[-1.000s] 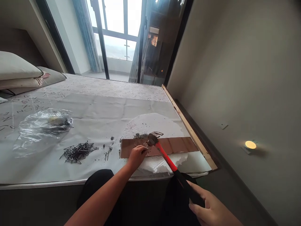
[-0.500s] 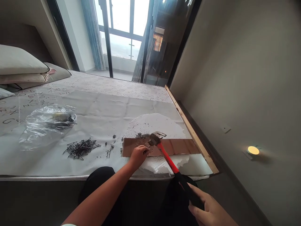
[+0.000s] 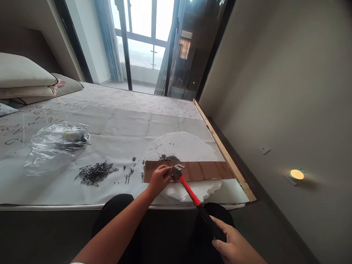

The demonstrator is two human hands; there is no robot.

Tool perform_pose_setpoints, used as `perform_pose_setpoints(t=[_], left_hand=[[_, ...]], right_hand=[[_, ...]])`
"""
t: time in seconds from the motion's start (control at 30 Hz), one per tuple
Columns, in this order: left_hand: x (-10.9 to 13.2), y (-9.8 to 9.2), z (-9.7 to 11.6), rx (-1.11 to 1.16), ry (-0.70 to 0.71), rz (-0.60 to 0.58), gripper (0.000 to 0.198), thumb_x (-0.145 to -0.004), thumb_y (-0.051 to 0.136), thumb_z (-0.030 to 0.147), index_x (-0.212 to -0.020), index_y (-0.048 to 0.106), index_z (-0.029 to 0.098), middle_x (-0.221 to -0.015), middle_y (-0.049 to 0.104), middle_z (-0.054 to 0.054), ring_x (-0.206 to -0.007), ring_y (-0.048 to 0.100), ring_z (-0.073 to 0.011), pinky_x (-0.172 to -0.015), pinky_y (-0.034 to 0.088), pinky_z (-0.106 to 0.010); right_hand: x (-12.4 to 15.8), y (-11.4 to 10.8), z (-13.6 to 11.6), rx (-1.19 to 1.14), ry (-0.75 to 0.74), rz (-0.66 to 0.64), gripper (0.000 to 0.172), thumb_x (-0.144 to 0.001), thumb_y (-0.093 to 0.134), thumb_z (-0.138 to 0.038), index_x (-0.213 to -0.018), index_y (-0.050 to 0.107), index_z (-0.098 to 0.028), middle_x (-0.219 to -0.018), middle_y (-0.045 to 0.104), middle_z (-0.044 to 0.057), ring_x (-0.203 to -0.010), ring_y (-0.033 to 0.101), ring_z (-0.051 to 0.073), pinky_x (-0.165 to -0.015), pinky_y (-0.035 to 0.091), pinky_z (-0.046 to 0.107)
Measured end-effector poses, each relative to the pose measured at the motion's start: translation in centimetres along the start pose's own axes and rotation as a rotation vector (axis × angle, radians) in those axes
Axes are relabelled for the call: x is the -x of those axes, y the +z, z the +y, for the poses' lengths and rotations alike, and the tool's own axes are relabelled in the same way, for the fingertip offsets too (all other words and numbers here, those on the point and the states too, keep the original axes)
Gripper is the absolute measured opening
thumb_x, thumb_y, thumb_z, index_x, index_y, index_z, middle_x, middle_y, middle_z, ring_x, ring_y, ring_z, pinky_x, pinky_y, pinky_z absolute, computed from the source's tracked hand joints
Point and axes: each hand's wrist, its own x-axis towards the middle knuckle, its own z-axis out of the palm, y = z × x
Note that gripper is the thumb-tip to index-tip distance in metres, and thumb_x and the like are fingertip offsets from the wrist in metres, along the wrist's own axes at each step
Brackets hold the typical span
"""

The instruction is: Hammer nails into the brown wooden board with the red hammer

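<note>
My right hand [image 3: 229,240] is wrapped round the black grip of a claw hammer [image 3: 191,191] with a red neck. The hammer's metal head is over the brown board [image 3: 205,171], right beside the fingertips of my left hand [image 3: 160,178]. My left fingers are pinched together above the board's left part. What they hold is too small to make out. Grey crumbs [image 3: 169,157] lie along the board's far edge. Left of the board is a heap of loose nails [image 3: 96,172], with a few separate nails [image 3: 127,179] closer to my left hand.
A clear plastic bag [image 3: 56,141] with dark contents lies on the grey sheet [image 3: 121,128] covering the bed. White torn patches [image 3: 184,145] show around the board. A wooden rail [image 3: 220,146] runs along the right edge, near the wall. Pillows [image 3: 24,73] are stacked at far left.
The hammer and my right hand have shifted a little left and the head is lower, close to my left fingers. My left hand has moved slightly left and toward the far side.
</note>
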Motion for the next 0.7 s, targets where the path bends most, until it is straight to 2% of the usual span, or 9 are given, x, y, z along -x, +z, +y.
perform_pose_setpoints(t=[0.07, 0.17, 0.23, 0.3, 0.33, 0.4, 0.5, 0.6, 0.7], left_hand=[[-0.3, -1.4, 0.5, 0.035, -0.018, 0.102, 0.032, -0.073, 0.049, 0.011, -0.099, 0.066, 0.018, -0.097, 0.063, -0.007, -0.080, 0.060, -0.0138, -0.068, 0.050, -0.024], [-1.0, -4.3, 0.1, 0.013, -0.080, 0.241, 0.031, -0.075, 0.046, 0.016, -0.099, 0.066, 0.017, -0.097, 0.064, -0.007, -0.085, 0.061, -0.0154, -0.073, 0.050, -0.025], [-1.6, -6.6, -1.3, -0.058, -0.171, 0.324, 0.031, -0.076, 0.044, 0.020, -0.098, 0.066, 0.016, -0.096, 0.065, -0.006, -0.085, 0.061, -0.0161, -0.076, 0.049, -0.026], [-1.8, -9.0, -3.8, -0.195, -0.322, 0.353, 0.032, -0.077, 0.043, 0.024, -0.099, 0.066, 0.016, -0.094, 0.067, -0.006, -0.085, 0.062, -0.0172, -0.077, 0.048, -0.027], [-1.7, -10.1, -5.3, -0.287, -0.412, 0.318, 0.033, -0.077, 0.043, 0.024, -0.098, 0.066, 0.016, -0.094, 0.068, -0.006, -0.084, 0.062, -0.0180, -0.076, 0.048, -0.027], [-0.9, -12.1, -8.3, -0.477, -0.576, 0.114, 0.031, -0.074, 0.046, 0.022, -0.096, 0.067, 0.014, -0.088, 0.069, -0.007, -0.085, 0.062, -0.0203, -0.076, 0.046, -0.027], [1.6, -14.0, -12.1, -0.741, -0.723, -0.153, 0.028, -0.071, 0.047, 0.018, -0.091, 0.067, 0.014, -0.095, 0.069, -0.011, -0.091, 0.061, -0.0229, -0.076, 0.044, -0.026], [4.0, -14.6, -14.2, -0.846, -0.727, -0.231, 0.025, -0.072, 0.046, 0.018, -0.088, 0.066, 0.015, -0.097, 0.067, -0.011, -0.092, 0.061, -0.0231, -0.075, 0.044, -0.026], [4.9, -14.4, -14.9, -0.878, -0.682, -0.235, 0.026, -0.074, 0.044, 0.018, -0.089, 0.064, 0.014, -0.097, 0.066, -0.012, -0.093, 0.060, -0.0230, -0.075, 0.043, -0.027]], right_hand=[[-0.5, 0.3, 0.5, 0.002, 0.015, -0.019, 0.057, -0.072, 0.051, -0.024, -0.129, 0.050, -0.019, -0.046, 0.052, -0.004, -0.049, 0.058, 0.016, -0.066, 0.052, 0.031], [-0.4, 0.2, 0.7, -0.014, -0.056, -0.001, 0.057, -0.070, 0.054, -0.028, -0.127, 0.052, -0.018, -0.063, 0.064, 0.002, -0.068, 0.064, 0.021, -0.076, 0.051, 0.033], [0.1, -0.1, 0.5, -0.055, -0.114, 0.014, 0.057, -0.070, 0.056, -0.032, -0.124, 0.055, -0.017, -0.084, 0.068, 0.007, -0.087, 0.063, 0.024, -0.085, 0.047, 0.034], [0.6, -0.5, 0.2, -0.094, -0.152, 0.011, 0.056, -0.071, 0.056, -0.036, -0.124, 0.055, -0.017, -0.102, 0.066, 0.009, -0.102, 0.058, 0.026, -0.093, 0.043, 0.035], [0.7, -0.7, 0.1, -0.098, -0.154, 0.006, 0.055, -0.073, 0.057, -0.037, -0.124, 0.055, -0.017, -0.109, 0.064, 0.010, -0.107, 0.056, 0.026, -0.096, 0.041, 0.035], [0.8, -1.0, 0.4, -0.084, -0.151, 0.014, 0.055, -0.074, 0.058, -0.041, -0.124, 0.055, -0.017, -0.117, 0.060, 0.011, -0.113, 0.052, 0.027, -0.100, 0.037, 0.035], [-0.1, -1.0, 1.6, -0.072, -0.134, 0.040, 0.056, -0.073, 0.057, -0.046, -0.121, 0.057, -0.017, -0.113, 0.062, 0.011, -0.112, 0.053, 0.028, -0.098, 0.038, 0.036], [-1.0, -0.8, 2.2, -0.009, -0.117, 0.027, 0.050, -0.071, 0.059, -0.039, -0.117, 0.061, -0.019, -0.102, 0.066, 0.009, -0.102, 0.059, 0.027, -0.093, 0.043, 0.036], [-1.2, -0.9, 1.7, 0.034, -0.109, 0.027, 0.052, -0.070, 0.058, -0.033, -0.120, 0.058, -0.020, -0.097, 0.067, 0.008, -0.096, 0.061, 0.027, -0.093, 0.043, 0.035]])
